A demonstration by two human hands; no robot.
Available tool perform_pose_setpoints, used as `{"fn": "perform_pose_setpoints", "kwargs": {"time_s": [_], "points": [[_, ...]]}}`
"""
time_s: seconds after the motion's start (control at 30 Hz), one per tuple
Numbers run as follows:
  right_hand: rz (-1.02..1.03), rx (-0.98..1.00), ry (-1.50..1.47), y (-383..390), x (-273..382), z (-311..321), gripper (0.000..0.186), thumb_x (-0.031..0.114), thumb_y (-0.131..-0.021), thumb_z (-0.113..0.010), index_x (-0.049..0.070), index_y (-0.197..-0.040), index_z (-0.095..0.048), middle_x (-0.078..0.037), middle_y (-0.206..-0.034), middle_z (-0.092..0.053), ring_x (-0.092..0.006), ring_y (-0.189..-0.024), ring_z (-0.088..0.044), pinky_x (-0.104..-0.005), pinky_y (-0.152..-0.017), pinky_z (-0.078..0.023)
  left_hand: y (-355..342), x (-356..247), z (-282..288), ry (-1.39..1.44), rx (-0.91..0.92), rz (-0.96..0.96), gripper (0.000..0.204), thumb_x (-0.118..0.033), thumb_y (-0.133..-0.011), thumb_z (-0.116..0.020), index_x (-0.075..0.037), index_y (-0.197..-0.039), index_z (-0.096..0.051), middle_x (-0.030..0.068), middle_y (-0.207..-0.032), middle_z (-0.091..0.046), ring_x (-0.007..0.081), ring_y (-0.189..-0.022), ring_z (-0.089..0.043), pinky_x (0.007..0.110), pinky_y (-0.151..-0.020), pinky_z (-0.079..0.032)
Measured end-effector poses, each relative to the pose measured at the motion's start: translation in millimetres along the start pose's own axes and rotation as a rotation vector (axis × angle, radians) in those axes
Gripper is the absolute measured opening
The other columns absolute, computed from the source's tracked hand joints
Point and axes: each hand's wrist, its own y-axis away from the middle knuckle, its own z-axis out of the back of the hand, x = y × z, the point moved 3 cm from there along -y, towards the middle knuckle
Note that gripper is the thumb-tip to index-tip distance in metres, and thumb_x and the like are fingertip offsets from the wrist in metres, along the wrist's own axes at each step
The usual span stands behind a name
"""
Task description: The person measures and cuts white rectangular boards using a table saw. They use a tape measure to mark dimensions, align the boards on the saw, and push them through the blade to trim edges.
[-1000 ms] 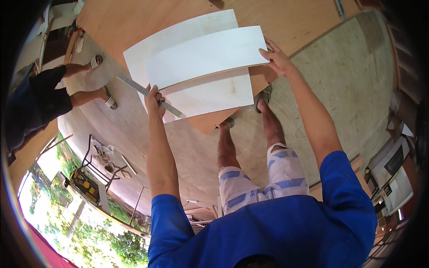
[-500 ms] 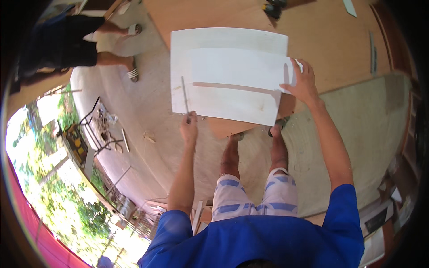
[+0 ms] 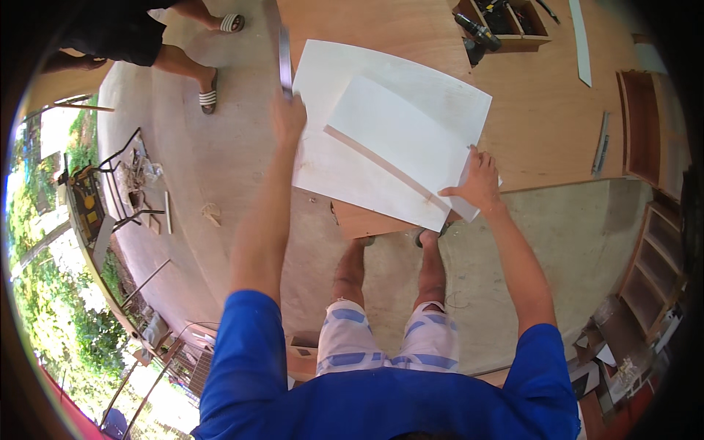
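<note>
My left hand (image 3: 288, 116) is closed on a metal straightedge (image 3: 284, 55), held upright in the picture at the left edge of a large white board (image 3: 378, 62). The board lies on a plywood surface (image 3: 543, 132). A narrower white board (image 3: 396, 132) is over it at a slant, its left end toward the top of the picture. My right hand (image 3: 478, 183) grips that board's right end, thumb and fingers spread over it.
Another person's legs (image 3: 187, 62) in sandals are at top left. A drill (image 3: 477, 33), a divided wooden box (image 3: 535, 37), a white strip (image 3: 579, 44) and a wooden drawer (image 3: 638, 132) are at upper right. A folding stand (image 3: 132, 176) is on the left.
My left hand and straightedge have moved up and left. The narrow board has turned, its right end swinging toward me with my right hand. The view has shifted.
</note>
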Motion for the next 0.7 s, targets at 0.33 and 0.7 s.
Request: {"fn": "perform_pose_setpoints", "kwargs": {"time_s": [0.33,0.7], "points": [[-0.265,-0.092,-0.144,76,32,-63,0.106,0.064,-0.056,-0.085,-0.004,-0.125,-0.043,-0.025,-0.111,-0.047,-0.0397,-0.103,-0.046,-0.0498,-0.088,-0.043,-14,-15,-15,-0.051,-0.051,-0.405,0.071,-0.026,-0.084,-0.071,0.004,-0.14,-0.04,0.028,-0.133,-0.051,0.0408,-0.124,-0.048,0.048,-0.104,-0.039],[-0.469,-0.06,-0.293,107,61,-88,0.089,0.059,-0.069,-0.08,-0.004,-0.122,-0.047,-0.026,-0.111,-0.047,-0.0421,-0.101,-0.049,-0.0501,-0.087,-0.044,396,0,-63,0.606,0.608,0.775,0.058,-0.039,-0.093,-0.063,0.005,-0.127,-0.048,0.0232,-0.12,-0.058,0.0305,-0.111,-0.058,0.039,-0.096,-0.045]]}}
